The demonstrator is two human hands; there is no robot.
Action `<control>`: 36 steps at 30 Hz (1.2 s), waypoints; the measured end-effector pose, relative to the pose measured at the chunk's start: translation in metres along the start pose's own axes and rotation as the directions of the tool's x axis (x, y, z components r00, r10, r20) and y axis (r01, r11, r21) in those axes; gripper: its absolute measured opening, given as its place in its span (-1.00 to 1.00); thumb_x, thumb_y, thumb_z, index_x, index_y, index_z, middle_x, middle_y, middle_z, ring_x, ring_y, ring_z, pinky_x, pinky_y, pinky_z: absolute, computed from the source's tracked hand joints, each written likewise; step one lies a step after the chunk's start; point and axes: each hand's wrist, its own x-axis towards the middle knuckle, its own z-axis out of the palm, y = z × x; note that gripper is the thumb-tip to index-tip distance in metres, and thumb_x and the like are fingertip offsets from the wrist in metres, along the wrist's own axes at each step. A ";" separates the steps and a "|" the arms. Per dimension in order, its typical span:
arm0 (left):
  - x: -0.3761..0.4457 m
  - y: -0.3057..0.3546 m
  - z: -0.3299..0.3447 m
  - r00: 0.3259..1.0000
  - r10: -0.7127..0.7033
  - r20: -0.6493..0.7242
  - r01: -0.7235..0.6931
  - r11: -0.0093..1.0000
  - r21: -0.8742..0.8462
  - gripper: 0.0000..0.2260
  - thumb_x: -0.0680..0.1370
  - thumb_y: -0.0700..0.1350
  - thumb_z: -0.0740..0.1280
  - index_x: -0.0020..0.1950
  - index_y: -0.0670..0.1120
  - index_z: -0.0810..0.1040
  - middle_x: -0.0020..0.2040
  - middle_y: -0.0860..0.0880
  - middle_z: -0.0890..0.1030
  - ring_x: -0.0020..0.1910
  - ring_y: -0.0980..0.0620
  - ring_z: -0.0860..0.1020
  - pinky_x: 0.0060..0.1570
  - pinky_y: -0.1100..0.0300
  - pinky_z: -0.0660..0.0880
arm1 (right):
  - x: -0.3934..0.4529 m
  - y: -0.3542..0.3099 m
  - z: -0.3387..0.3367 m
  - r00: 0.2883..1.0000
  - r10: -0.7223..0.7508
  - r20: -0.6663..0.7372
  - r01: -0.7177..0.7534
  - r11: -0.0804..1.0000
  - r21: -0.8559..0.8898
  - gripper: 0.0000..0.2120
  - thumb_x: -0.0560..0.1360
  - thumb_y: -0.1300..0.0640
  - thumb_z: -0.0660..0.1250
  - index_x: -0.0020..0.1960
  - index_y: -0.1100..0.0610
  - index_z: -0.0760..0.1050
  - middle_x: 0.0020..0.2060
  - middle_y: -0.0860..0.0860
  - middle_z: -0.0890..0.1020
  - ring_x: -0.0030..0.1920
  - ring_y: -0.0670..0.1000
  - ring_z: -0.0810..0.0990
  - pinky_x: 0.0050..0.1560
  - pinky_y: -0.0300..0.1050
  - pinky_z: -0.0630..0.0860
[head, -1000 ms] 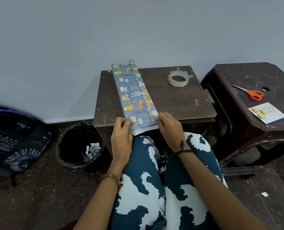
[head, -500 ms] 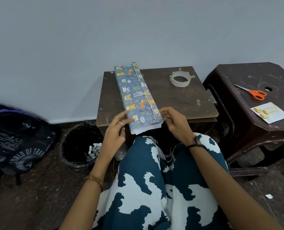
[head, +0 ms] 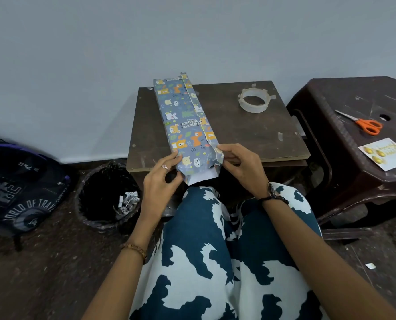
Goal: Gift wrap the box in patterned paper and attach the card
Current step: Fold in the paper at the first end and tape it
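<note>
Two hands fold the wrapped box (head: 185, 121) shut at its end overhanging the front edge of the counter (head: 250, 139): left hand (head: 162, 179) presses straight-fingered, right hand (head: 238, 166) pinches the paper flap (head: 219, 155) (card (head: 384, 153) untouched). Next, probably: crease inward, tape.

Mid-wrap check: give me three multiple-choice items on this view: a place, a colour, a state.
1. The tape roll lies: A on the wooden table; B in the bin; C on the lap.
2. Handles of the scissors are: A blue; B orange; C green.
3. The right hand: A rests idle; B holds the card; C pinches the wrapping paper at its edge.
Answers: 1 A, it rests on the tabletop; 2 B, orange loops show; 3 C, thumb and finger meet on the near flap.
</note>
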 end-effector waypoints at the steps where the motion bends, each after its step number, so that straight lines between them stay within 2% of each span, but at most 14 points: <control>1: -0.001 0.000 0.002 1.000 0.003 -0.015 -0.003 1.000 0.007 -0.71 0.42 -0.34 0.43 0.12 -0.20 0.60 0.18 0.04 0.53 0.17 0.41 0.44 0.21 0.45 0.34 | 0.000 0.000 0.001 1.000 -0.006 -0.017 0.006 1.000 -0.006 -0.68 0.45 0.37 0.37 0.19 0.18 0.53 0.08 0.05 0.62 0.03 -0.06 0.63 0.08 -0.27 0.55; 3: -0.002 -0.001 0.003 0.999 -0.004 -0.034 0.005 1.000 0.011 -0.72 0.41 -0.33 0.43 0.12 -0.18 0.60 0.18 0.05 0.53 0.17 0.37 0.45 0.21 0.44 0.34 | 0.000 0.000 0.002 0.999 -0.016 -0.041 0.016 1.000 -0.017 -0.68 0.45 0.36 0.38 0.18 0.19 0.54 0.07 0.04 0.62 0.01 -0.07 0.63 0.08 -0.26 0.55; 6: -0.004 -0.001 0.005 0.999 -0.001 -0.053 0.002 1.000 0.026 -0.74 0.42 -0.34 0.42 0.09 -0.17 0.61 0.20 0.02 0.54 0.17 0.17 0.51 0.24 0.31 0.39 | 0.000 0.000 0.003 0.998 -0.020 -0.057 0.017 0.998 -0.054 -0.67 0.44 0.34 0.38 0.19 0.20 0.54 0.06 0.05 0.63 0.00 -0.07 0.64 0.07 -0.20 0.57; 8: -0.007 0.000 0.008 0.997 0.010 -0.073 -0.009 1.000 0.017 -0.77 0.43 -0.34 0.40 0.07 -0.18 0.61 0.21 -0.01 0.53 0.19 0.11 0.52 0.24 0.27 0.40 | 0.000 0.001 0.003 0.998 -0.009 -0.057 0.005 0.998 -0.069 -0.66 0.44 0.33 0.38 0.21 0.19 0.53 0.05 0.05 0.63 0.00 -0.06 0.64 0.07 -0.15 0.58; 11: -0.010 0.004 0.011 0.994 -0.011 -0.107 0.009 1.000 -0.024 -0.79 0.44 -0.34 0.40 0.06 -0.19 0.61 0.21 -0.01 0.52 0.20 0.11 0.51 0.24 0.26 0.40 | -0.003 -0.002 0.002 1.000 0.001 -0.017 -0.002 0.996 -0.086 -0.61 0.44 0.24 0.42 0.25 0.12 0.48 0.10 -0.02 0.58 0.03 -0.13 0.59 0.07 -0.13 0.57; 13: -0.010 0.006 0.013 0.992 -0.049 -0.118 0.043 0.998 -0.049 -0.79 0.44 -0.33 0.41 0.05 -0.16 0.61 0.21 0.01 0.52 0.20 0.12 0.51 0.23 0.24 0.42 | -0.006 -0.005 0.005 0.999 0.033 0.034 -0.027 0.985 -0.168 -0.53 0.41 0.13 0.45 0.27 0.05 0.42 0.18 -0.08 0.48 0.04 -0.18 0.52 0.01 -0.18 0.54; 16: -0.011 0.007 0.014 0.991 -0.070 -0.116 0.062 0.995 -0.073 -0.78 0.43 -0.32 0.42 0.05 -0.14 0.60 0.21 0.00 0.53 0.20 0.12 0.51 0.23 0.22 0.42 | -0.009 -0.009 0.016 0.999 0.054 0.001 -0.051 0.956 -0.290 -0.51 0.38 0.04 0.46 0.24 0.06 0.37 0.18 -0.07 0.42 0.00 -0.07 0.52 -0.14 -0.16 0.52; 19: -0.010 0.006 0.013 0.992 -0.064 -0.106 0.057 0.996 -0.066 -0.78 0.43 -0.33 0.42 0.04 -0.15 0.60 0.21 -0.01 0.54 0.20 0.12 0.51 0.24 0.21 0.42 | -0.007 -0.014 0.018 0.997 0.018 -0.069 -0.038 0.952 -0.304 -0.64 0.43 0.09 0.38 0.20 0.12 0.44 0.11 -0.01 0.49 -0.07 0.00 0.55 -0.17 -0.03 0.55; 22: -0.009 0.006 0.011 0.994 -0.064 -0.093 0.059 0.997 -0.055 -0.79 0.43 -0.33 0.42 0.04 -0.17 0.61 0.21 -0.04 0.55 0.20 0.12 0.51 0.24 0.22 0.42 | -0.010 -0.015 0.012 0.999 0.013 -0.040 -0.024 0.962 -0.273 -0.59 0.46 -0.01 0.17 0.25 0.13 0.44 0.17 0.01 0.53 0.00 0.01 0.57 -0.04 -0.03 0.55; 25: -0.009 0.004 0.009 0.997 -0.020 -0.077 0.018 0.999 -0.034 -0.79 0.44 -0.34 0.41 0.06 -0.19 0.61 0.21 -0.06 0.55 0.20 0.11 0.51 0.24 0.26 0.41 | -0.014 -0.015 0.008 1.000 0.006 0.009 -0.003 0.961 -0.275 -0.55 0.51 0.02 0.04 0.33 0.14 0.41 0.29 0.04 0.49 0.17 0.03 0.54 0.11 -0.03 0.50; 28: -0.007 0.002 0.006 0.999 0.017 -0.049 -0.018 1.000 -0.009 -0.80 0.48 -0.34 0.37 0.08 -0.19 0.61 0.23 -0.05 0.53 0.21 0.11 0.50 0.25 0.29 0.39 | -0.015 -0.014 0.004 0.998 0.027 0.054 -0.010 0.958 -0.287 -0.52 0.53 0.00 -0.01 0.38 0.11 0.37 0.37 0.02 0.42 0.29 -0.04 0.44 0.21 -0.18 0.37; 31: -0.010 0.002 0.008 0.994 0.087 -0.067 -0.085 0.996 0.022 -0.87 0.51 -0.33 0.32 0.01 -0.21 0.62 0.19 -0.07 0.56 0.20 0.08 0.52 0.24 0.22 0.42 | -0.014 -0.013 -0.002 0.993 0.063 0.102 -0.039 0.973 -0.228 -0.54 0.52 0.11 0.05 0.41 0.09 0.34 0.39 0.00 0.40 0.24 -0.07 0.45 0.20 -0.30 0.31; 34: -0.013 0.003 0.013 0.990 0.100 -0.104 -0.097 0.995 0.029 -0.86 0.53 -0.28 0.26 -0.11 -0.23 0.62 0.18 -0.06 0.57 0.17 0.05 0.54 0.18 0.20 0.45 | -0.013 -0.008 -0.004 0.990 0.081 0.114 -0.059 0.981 -0.183 -0.56 0.51 0.24 0.14 0.38 0.06 0.36 0.32 0.02 0.49 -0.04 0.04 0.60 0.05 -0.13 0.50; 36: -0.013 0.003 0.014 0.990 0.093 -0.109 -0.090 0.996 0.024 -0.81 0.53 -0.27 0.22 -0.15 -0.22 0.62 0.18 -0.05 0.56 0.15 0.03 0.54 0.14 0.20 0.46 | -0.012 -0.004 -0.003 0.993 0.056 0.102 -0.041 0.989 -0.145 -0.61 0.53 0.30 0.20 0.32 0.06 0.39 0.31 -0.04 0.49 0.09 0.00 0.61 0.10 -0.04 0.55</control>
